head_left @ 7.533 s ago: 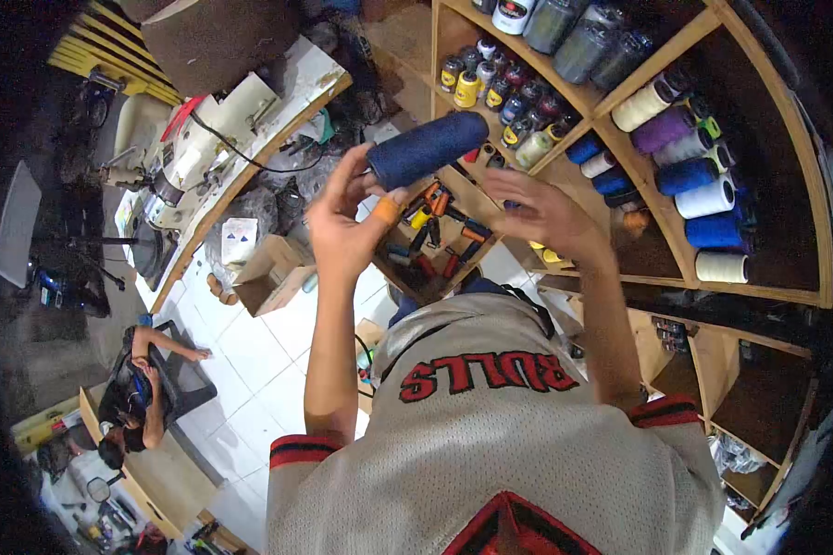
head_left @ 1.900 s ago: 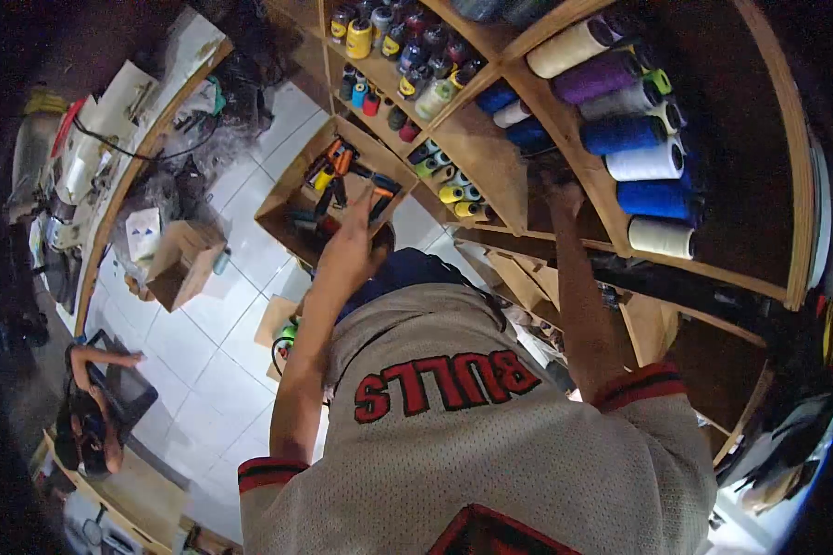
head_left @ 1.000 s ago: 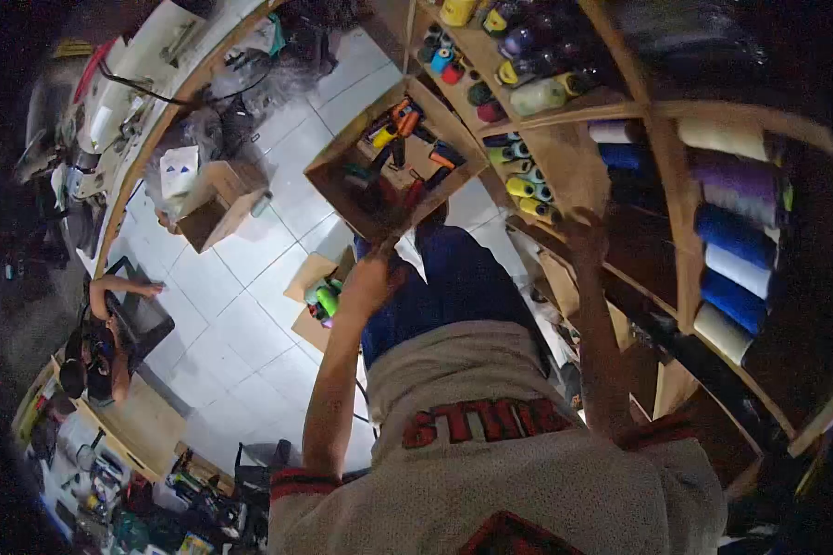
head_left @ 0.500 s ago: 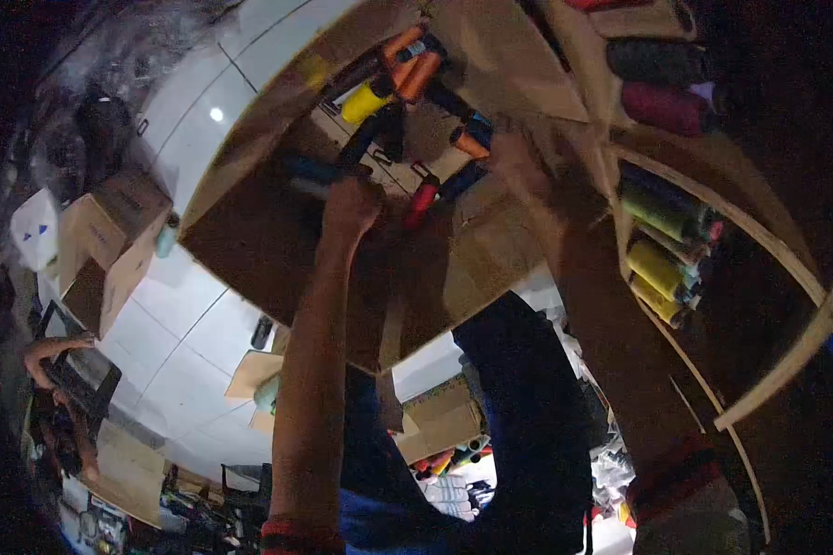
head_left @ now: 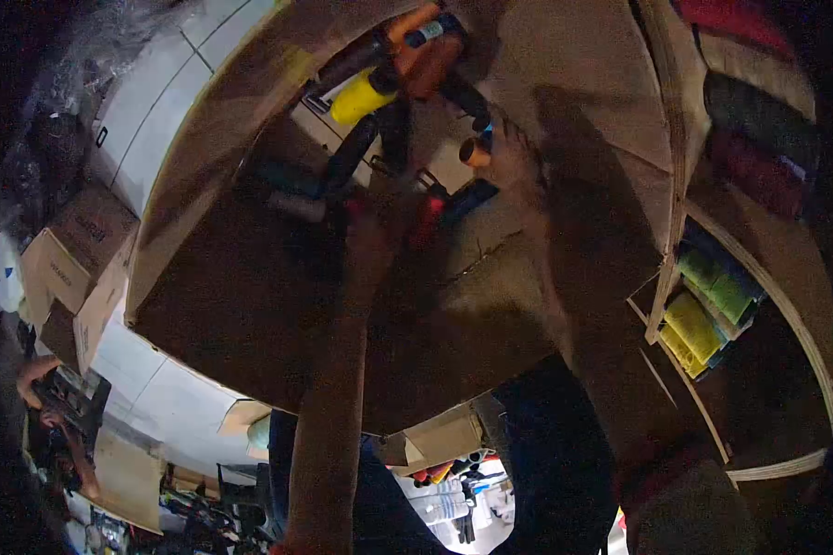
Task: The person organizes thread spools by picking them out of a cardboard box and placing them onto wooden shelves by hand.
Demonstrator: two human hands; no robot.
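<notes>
A big cardboard box (head_left: pixel 231 305) stands before me, holding several thread spools. My left hand (head_left: pixel 370 240) is low inside it, dark and blurred, close to a red spool (head_left: pixel 426 220); its fingers do not show clearly. My right hand (head_left: pixel 518 171) is farther right, touching or right beside an orange spool (head_left: pixel 475 153); whether its fingers close round it is unclear. A dark blue spool (head_left: pixel 469 202) lies just below. A yellow spool (head_left: pixel 361 97), black spools (head_left: pixel 352 153) and orange-brown spools (head_left: pixel 430 60) sit deeper. A greyish spool (head_left: pixel 296 205) lies left of my left hand.
At the right, wooden shelves (head_left: pixel 671 268) hold yellow and green spools (head_left: pixel 694 328), with dark red ones (head_left: pixel 759 176) above. Another cardboard box (head_left: pixel 83 268) stands on the tiled floor (head_left: pixel 171 388) at left. Another person's arm (head_left: pixel 74 444) shows at lower left.
My left hand has moved right, away from a dark teal spool and toward the red one. The view has come closer to the box. My right hand stays by the orange spool.
</notes>
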